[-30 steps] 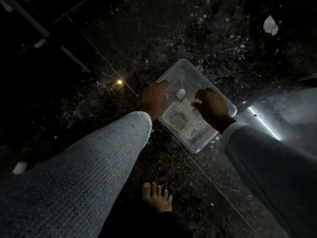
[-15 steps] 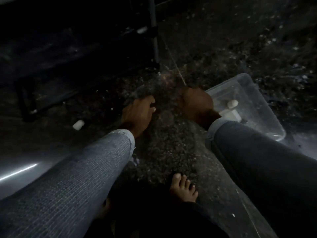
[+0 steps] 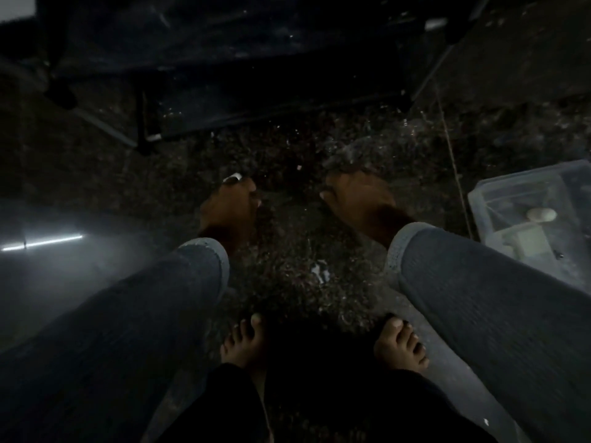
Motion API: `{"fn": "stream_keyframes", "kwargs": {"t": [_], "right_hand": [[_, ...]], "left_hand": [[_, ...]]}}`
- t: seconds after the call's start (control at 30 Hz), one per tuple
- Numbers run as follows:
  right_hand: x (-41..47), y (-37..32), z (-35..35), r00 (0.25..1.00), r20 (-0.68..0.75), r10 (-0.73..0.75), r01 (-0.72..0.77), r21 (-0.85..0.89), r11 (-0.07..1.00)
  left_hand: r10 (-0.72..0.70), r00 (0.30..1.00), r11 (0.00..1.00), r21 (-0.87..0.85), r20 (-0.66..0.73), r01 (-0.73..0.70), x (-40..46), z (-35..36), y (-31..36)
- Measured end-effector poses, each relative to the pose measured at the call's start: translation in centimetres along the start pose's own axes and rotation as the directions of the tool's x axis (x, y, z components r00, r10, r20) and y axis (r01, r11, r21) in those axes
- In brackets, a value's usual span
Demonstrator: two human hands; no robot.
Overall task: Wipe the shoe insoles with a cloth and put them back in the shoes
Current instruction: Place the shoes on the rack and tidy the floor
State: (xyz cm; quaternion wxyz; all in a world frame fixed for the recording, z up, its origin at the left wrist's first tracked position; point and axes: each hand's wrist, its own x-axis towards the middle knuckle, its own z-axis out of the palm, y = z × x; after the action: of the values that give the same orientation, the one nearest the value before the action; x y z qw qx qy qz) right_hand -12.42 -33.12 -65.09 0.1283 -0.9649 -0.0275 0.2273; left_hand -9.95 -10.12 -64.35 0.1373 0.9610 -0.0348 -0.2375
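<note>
Dim, blurred frame. Both hands reach forward over the speckled floor (image 3: 287, 251). Left hand (image 3: 228, 207) at about 11 o'clock of frame centre, right hand (image 3: 359, 199) at about 1 o'clock, well apart from each other. Left hand: something small and pale (image 3: 232, 178) sits at its fingertips, could be held or just lying on the floor beyond, cannot tell. Right hand: fingers look loosely bent and nothing shows in it, but the frame is too dark and blurred to tell the grasp.

Task things: no shoes, insoles or cloth can be made out anywhere. Dark rack or shelf (image 3: 256, 91) at 12 o'clock may hold them, too dark to say. Clear plastic box (image 3: 479, 199) at 3 o'clock holds pale small items, unidentifiable. Bare feet (image 3: 246, 343) at 6 o'clock.

Progress, as a judgement: nothing wiped or put back shows here; looks like the fetching stage, whole task left.

Writing: none readable, no brands or labels visible.
</note>
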Motion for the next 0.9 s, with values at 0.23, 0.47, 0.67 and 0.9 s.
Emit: {"fn": "stream_keyframes", "kwargs": {"t": [0.23, 0.47, 0.67, 0.9], "right_hand": [[1.1, -3.1, 1.4, 0.997, 0.045, -0.059, 0.061, -0.032, 0.998], [1.3, -2.3, 3.4, 0.995, 0.095, -0.014, 0.016, -0.025, 1.000], [1.4, -3.2, 3.2, 0.999, 0.043, -0.016, 0.011, 0.132, 0.991], [1.9, -4.3, 2.0, 0.996, -0.042, 0.083, -0.053, 0.486, 0.872]], "left_hand": [[-0.028, 1.000, 0.992, 0.125, 0.011, 0.026, 2.7, 0.0, -3.2], [0.023, 0.994, 0.989, 0.141, 0.103, -0.038, 4.1, 0.9, -3.5], [0.010, 1.000, 0.977, -0.214, 0.025, -0.004, 2.9, 2.6, -2.8], [0.129, 0.992, 0.837, -0.536, 0.000, -0.109, 0.5, 4.2, 1.7]]}}
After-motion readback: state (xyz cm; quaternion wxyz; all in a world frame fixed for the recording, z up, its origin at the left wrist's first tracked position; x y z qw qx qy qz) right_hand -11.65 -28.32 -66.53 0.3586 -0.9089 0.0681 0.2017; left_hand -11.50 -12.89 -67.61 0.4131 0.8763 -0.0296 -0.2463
